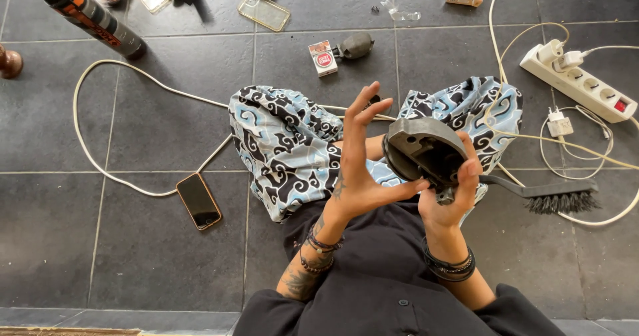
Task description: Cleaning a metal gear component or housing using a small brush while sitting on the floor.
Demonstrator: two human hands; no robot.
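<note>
I sit cross-legged on the dark tile floor [133, 129] with the grey plastic housing [421, 148] held up over my lap, its hollow underside turned toward me. My right hand [452, 193] grips it from below and behind, fingers curled round the far edge — that hand does all the holding, so I keep the grip firm but not squeezing, since the shell looks thin. My left hand [356, 159] is spread wide, fingers fanned upward and holding nothing; only the thumb tip reaches across to touch the lower rim of the housing. I judge the careful way is to steady the part with that thumb and turn it slowly, keeping it over my patterned trousers [286, 143] so anything loose lands on cloth. The black brush [552, 196] lies just beside my right knee, within easy reach, and the phone [198, 201] lies well apart on my left — out of harm's way.
</note>
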